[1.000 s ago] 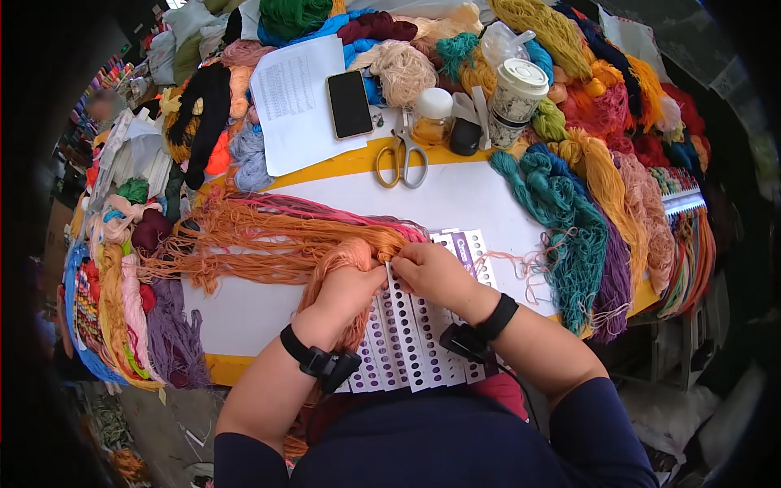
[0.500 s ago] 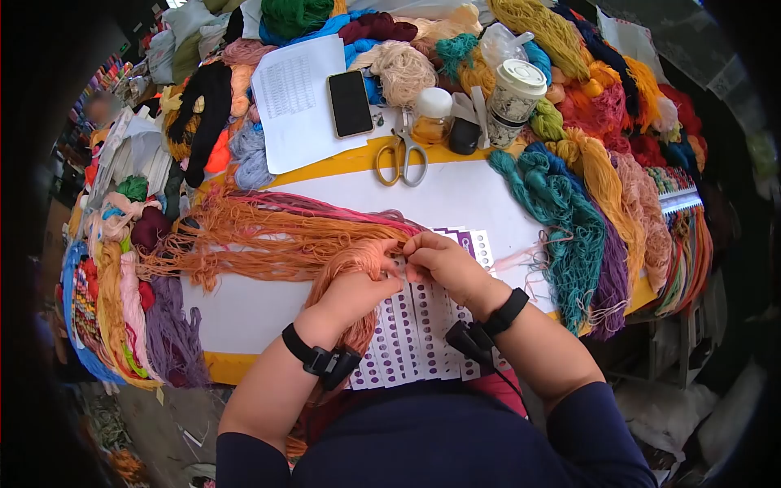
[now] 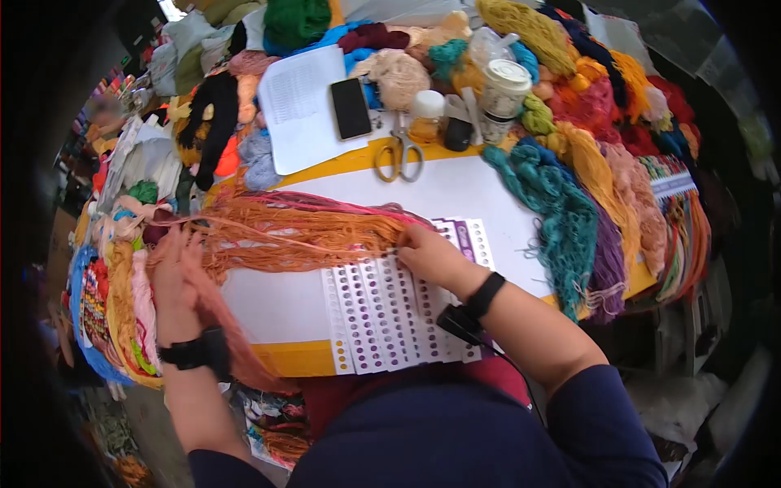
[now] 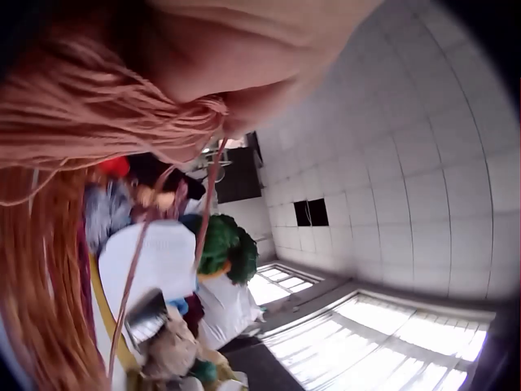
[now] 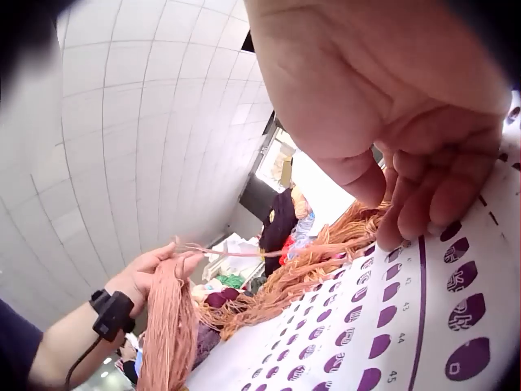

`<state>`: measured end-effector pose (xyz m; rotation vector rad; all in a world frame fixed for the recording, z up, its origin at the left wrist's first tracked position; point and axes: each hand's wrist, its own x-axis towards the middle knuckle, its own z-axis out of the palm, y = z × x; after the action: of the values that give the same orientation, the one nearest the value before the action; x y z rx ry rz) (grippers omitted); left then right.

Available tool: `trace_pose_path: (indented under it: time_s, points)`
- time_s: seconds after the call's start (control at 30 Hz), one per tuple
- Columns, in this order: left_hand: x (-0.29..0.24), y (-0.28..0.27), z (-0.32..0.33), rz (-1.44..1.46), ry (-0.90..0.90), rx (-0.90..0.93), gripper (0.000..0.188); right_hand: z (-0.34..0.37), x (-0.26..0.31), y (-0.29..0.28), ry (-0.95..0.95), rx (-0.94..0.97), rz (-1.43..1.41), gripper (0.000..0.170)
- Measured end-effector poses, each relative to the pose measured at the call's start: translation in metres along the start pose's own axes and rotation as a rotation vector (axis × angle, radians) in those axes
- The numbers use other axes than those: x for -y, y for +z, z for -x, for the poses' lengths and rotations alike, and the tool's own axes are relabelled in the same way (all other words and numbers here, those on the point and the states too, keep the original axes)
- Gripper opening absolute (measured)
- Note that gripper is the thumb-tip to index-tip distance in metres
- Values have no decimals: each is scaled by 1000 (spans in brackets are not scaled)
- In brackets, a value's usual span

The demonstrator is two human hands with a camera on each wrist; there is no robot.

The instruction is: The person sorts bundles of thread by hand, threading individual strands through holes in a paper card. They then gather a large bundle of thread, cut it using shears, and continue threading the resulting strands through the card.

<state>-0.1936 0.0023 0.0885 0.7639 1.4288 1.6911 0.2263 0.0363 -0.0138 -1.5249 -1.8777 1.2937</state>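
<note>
Pink yarn (image 3: 218,321) hangs from the gripping left hand (image 3: 174,276); the right hand (image 3: 437,259) pinches its strand (image 5: 232,253).

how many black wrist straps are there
2. One strap is round the left wrist, behind the left hand and beside the hanging pink yarn; the other strap is round the right wrist, behind the right hand. I see no others.

Pale gridded ceiling (image 4: 374,195) stretching overhead, dark square opening (image 4: 311,213) interrupting its panels. Barred windows (image 4: 383,350) glowing white, light spilling in. Dull grey floor (image 3: 154,423) showing below white counter (image 3: 281,305) with yellow edging; shadow darkening room's right side.
</note>
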Motion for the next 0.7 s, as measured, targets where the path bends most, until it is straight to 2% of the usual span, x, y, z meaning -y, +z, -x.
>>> trace_pose_path:
  time_s: [0.07,0.13,0.17,0.2,0.23,0.33,0.47,0.53,0.6,0.67,0.7]
  points:
    - [-18,-30,-11,-15,-116,1,42,-2,4,3,-1,-71,122,29]
    - [-50,-51,-16,-85,-110,264,45,5,23,-8,35,-16,110,29]
    - [-60,-51,-9,-210,-114,352,45,2,21,-5,21,-35,113,28]
    - [-66,-43,5,-377,-118,410,44,9,25,-8,-159,-76,65,30]
    - [-66,-31,22,-535,-125,475,44,-6,20,3,36,-36,188,33]
    - [-72,7,81,-827,-82,637,43,-11,27,12,113,-122,214,34]
    - [-122,40,106,-846,131,601,42,-13,33,16,188,-104,145,35]
    - [-153,51,102,-761,260,528,41,-7,34,13,92,-113,119,35]
    - [-182,60,91,-617,379,466,40,2,38,2,75,-62,104,39]
    - [-207,63,74,-452,455,416,40,-8,15,17,-157,-146,39,35]
    - [-212,61,66,-361,468,394,39,11,25,2,-184,-97,49,32]
